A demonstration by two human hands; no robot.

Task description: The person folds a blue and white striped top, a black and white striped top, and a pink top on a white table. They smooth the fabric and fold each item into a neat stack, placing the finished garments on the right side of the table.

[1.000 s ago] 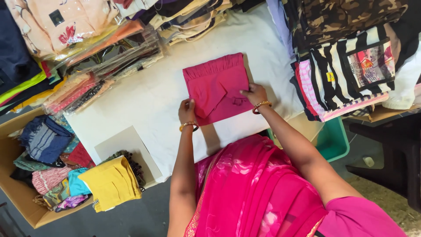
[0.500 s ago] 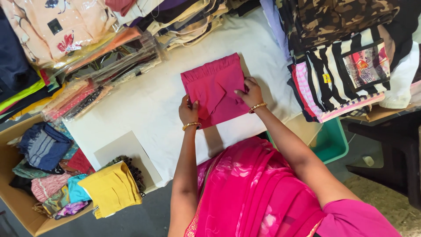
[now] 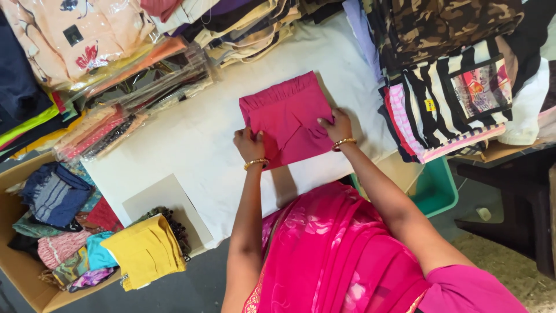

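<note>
On the white table (image 3: 191,139), both hands' fingers (image 3: 326,123) press flat, ungripping, on pink garment (image 3: 286,113).

Folded garment (image 3: 286,119) is lying mid-table (image 3: 191,145), left hand (image 3: 249,145) pressing its near-left corner, right hand (image 3: 337,126) on its near-right edge. Packaged clothes (image 3: 133,87) are stacking along the table's far-left side, striped pile (image 3: 446,110) sitting to the right. Cardboard sheet (image 3: 168,206) is lying near-left on the table, box of clothes (image 3: 35,290) sitting beyond it, bin (image 3: 437,188) under the right edge.
</note>
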